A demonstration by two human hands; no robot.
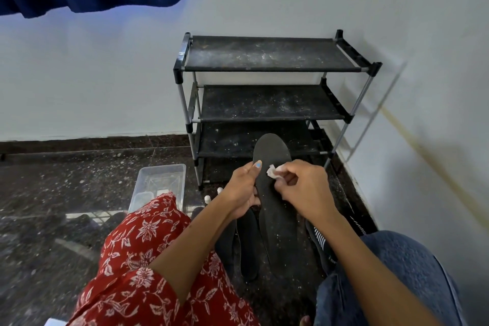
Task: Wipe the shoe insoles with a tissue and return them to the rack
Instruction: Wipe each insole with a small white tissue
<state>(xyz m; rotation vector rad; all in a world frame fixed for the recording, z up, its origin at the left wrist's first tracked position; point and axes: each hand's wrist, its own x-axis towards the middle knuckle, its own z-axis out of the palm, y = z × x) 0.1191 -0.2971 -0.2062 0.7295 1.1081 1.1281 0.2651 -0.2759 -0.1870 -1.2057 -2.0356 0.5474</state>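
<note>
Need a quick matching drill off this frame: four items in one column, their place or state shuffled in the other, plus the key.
Items:
1. tissue
2. held insole
3. rack
4. plastic box

Place or state:
A. on the floor, left of the rack
B. pinched in the right hand
C. against the wall, shelves bare and dusty
D. gripped at its edge by the left hand

Pairs: 1-B, 2-D, 3-C, 4-A

I note both forearms bare, no sleeves in view. The left hand has a thumbnail painted light blue. Over the left leg lies a red garment with white floral print; over the right, blue denim
</note>
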